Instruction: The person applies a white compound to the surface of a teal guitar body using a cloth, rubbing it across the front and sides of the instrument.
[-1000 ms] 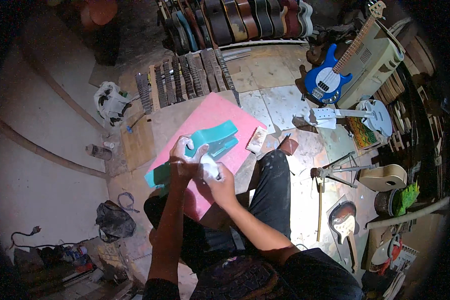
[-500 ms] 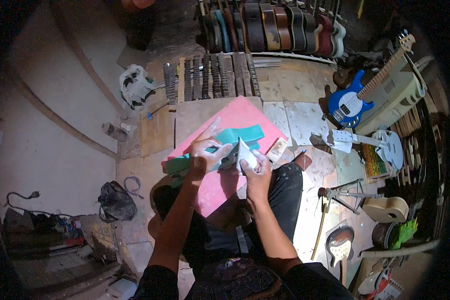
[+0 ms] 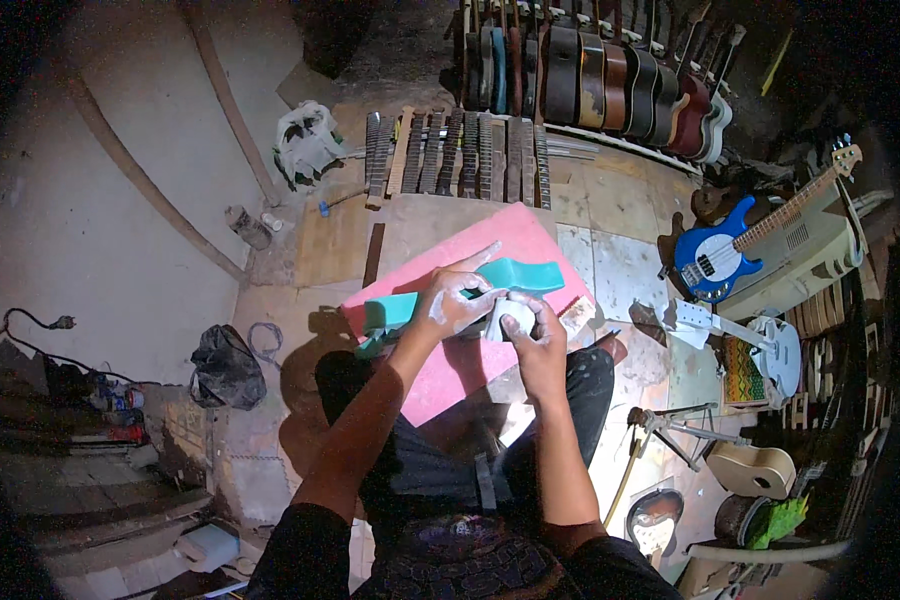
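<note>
In front of me, a teal curved body with a wavy outline [image 3: 530, 275] lies across a pink board [image 3: 440, 375]; its middle is hidden by my hands. My right hand [image 3: 540, 350] grips a folded white sheet [image 3: 507, 316], thumb pressed on its face. Dusted with white powder, my left hand [image 3: 452, 303] reaches over the teal body. Its thumb and a finger pinch together at the sheet's upper left edge, while another finger stretches out above the teal surface. Whether the sheet is sandpaper or plain paper, I cannot tell.
Several guitar necks [image 3: 455, 155] lie in a row beyond the board, with acoustic guitars [image 3: 615, 85] racked behind. A blue bass guitar [image 3: 715, 250] leans at the right, above a metal stand [image 3: 685, 435]. A black bag [image 3: 227, 365] sits at the left.
The white sheet has gone from a pointed cone shape to a shorter, rounded fold. My left fingers have come right up to it. The whole view has shifted and tilted slightly.
</note>
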`<state>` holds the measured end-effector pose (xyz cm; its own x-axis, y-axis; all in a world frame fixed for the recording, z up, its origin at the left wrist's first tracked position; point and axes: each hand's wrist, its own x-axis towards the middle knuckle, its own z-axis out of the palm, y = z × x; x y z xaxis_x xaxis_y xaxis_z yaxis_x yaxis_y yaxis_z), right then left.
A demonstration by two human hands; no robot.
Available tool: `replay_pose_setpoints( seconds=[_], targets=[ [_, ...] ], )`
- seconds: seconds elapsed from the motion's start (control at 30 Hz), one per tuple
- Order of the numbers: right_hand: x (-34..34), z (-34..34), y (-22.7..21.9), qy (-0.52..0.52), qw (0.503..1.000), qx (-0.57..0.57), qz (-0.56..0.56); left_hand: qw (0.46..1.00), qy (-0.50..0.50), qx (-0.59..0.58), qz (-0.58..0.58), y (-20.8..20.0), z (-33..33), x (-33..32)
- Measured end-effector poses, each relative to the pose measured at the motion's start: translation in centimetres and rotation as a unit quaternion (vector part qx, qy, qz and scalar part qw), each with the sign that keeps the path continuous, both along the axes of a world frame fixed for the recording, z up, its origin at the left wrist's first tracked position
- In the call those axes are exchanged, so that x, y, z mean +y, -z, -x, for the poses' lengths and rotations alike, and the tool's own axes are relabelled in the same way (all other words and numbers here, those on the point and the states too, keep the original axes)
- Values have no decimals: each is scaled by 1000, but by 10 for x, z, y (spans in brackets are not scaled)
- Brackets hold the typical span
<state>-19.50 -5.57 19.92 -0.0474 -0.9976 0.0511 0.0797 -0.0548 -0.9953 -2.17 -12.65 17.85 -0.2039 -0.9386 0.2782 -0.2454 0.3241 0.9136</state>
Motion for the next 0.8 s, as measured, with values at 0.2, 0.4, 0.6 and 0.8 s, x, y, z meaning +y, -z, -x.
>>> replay_pose_setpoints(
  seconds=[0.2,0.4,0.6,0.8],
  targets=[
    [-7,-13,7,84,990,110,18,999,-12,-30,38,-3,2,1],
    [-5,-14,21,73,991,-69,-93,999,-10,-47,-11,-7,0,1],
    [-1,-19,9,67,969,-210,-108,995,-2,-33,89,-3,0,4],
    [-3,-8,8,104,967,-197,-120,995,-4,2,100,1,9,0]
  ],
)
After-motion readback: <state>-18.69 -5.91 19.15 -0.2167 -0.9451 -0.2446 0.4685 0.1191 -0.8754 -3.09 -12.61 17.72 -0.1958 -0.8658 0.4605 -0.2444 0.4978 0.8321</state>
